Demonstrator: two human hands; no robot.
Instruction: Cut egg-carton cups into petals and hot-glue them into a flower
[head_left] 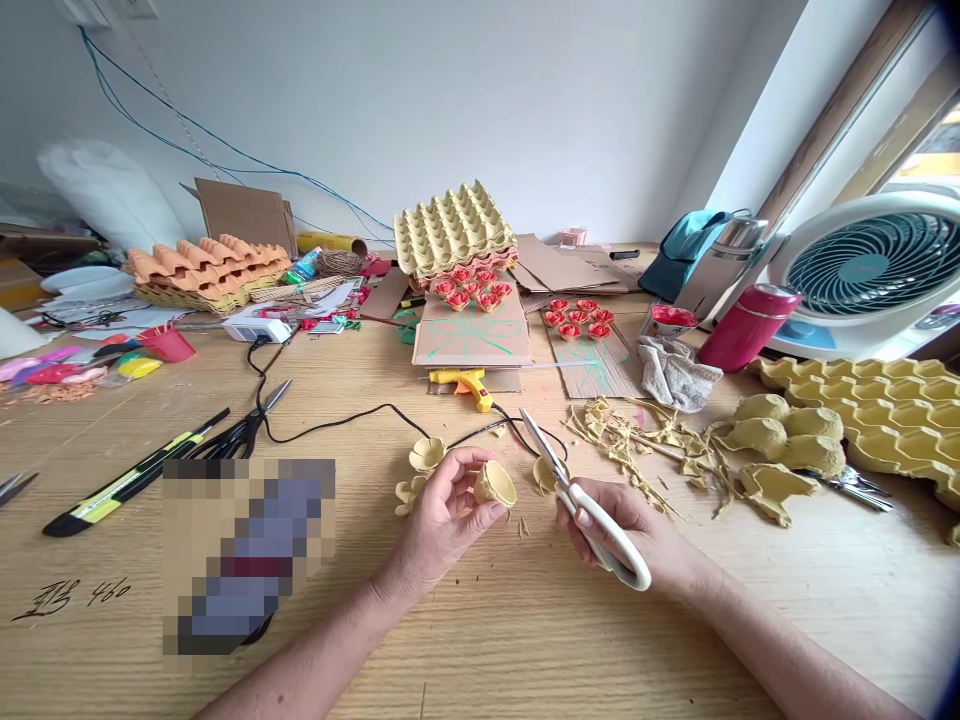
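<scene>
Our left hand pinches a small yellow pulp cup between thumb and fingers, raised above the worktop with its open mouth tilted toward us and to the right. Our right hand is wrapped around the handles of white-handled scissors, whose blades point up and away to the left, near the cup but apart from it; how far the blades are parted we cannot tell. Just beyond our left hand lie two petal-cut cups, the nearer one partly covered by that hand, and a third cup piece sits partly hidden behind the scissors. A few tiny trimmings lie between our hands. Farther off, a yellow glue gun rests in front of a cardboard piece bearing red flowers, and more red blooms stand on another board to its right. A heap of yellow scraps spreads beyond our right hand, with uncut pulp cups and a yellow egg tray farther right. On the left, a utility knife lies near black-handled scissors.
</scene>
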